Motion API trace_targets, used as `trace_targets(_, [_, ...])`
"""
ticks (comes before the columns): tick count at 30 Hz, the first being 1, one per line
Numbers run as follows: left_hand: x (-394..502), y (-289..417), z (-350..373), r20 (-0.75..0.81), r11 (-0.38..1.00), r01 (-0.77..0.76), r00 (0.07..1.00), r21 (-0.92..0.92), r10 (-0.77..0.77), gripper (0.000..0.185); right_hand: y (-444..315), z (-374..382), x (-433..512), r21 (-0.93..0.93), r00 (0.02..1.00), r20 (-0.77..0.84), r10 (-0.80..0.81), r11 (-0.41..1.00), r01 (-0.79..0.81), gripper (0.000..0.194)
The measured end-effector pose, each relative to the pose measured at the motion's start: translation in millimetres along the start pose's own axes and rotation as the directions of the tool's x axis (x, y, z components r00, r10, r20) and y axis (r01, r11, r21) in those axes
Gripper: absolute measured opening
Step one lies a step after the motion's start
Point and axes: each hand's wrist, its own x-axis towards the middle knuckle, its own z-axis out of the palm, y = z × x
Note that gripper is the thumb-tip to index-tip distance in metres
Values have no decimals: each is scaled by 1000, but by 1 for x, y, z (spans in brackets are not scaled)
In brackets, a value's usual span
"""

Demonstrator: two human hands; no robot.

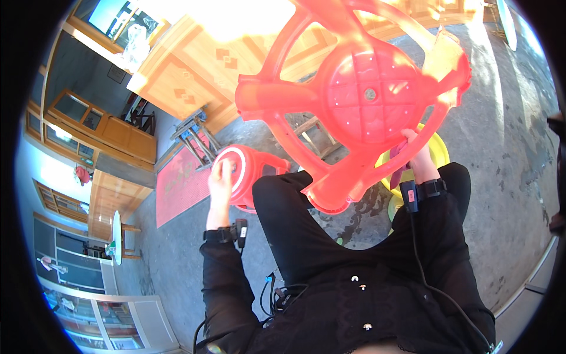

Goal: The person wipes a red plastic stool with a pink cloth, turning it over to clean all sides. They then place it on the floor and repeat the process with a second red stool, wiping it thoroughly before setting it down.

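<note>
An orange-red plastic stool [371, 126] is tilted up before me, its ribbed underside and ring-braced legs facing my view. My right hand [418, 152] is at the lower right of its ring brace, fingers closed on a purple cloth [399, 155]. Behind that hand a yellow basin [440, 144] is partly hidden. On the left, my left hand [221, 179] has its fingers curled in front of a second red stool [254, 170] with a white ring on its round seat. Whether it touches that seat cannot be told.
A red mat [179, 183] lies on the concrete floor at the left, with a folding stool [199, 137] at its edge. Wooden panelled cabinets [190, 75] stand ahead. A low wooden frame [316, 137] shows behind the tilted stool. Cables [276, 298] hang by my left side.
</note>
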Motion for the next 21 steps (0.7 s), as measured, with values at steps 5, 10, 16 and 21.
trace_targets(5, [0,42,94,388,843,307,913,-441,-129,76,24,5,9,72,999,1,-32,997,32,21])
trace_targets(10, [0,58,143,390,686,443,888,-577,-245,80,62,14,35,-20,998,-13,63,998,-63,21])
trace_targets(16, [32,37,143,295,529,460,882,-713,-368,62,111,40,67,-88,987,-1,159,983,-158,19])
trace_targets(21, [53,14,138,217,437,406,881,-803,-419,53,154,72,84,-200,976,80,202,963,-183,23])
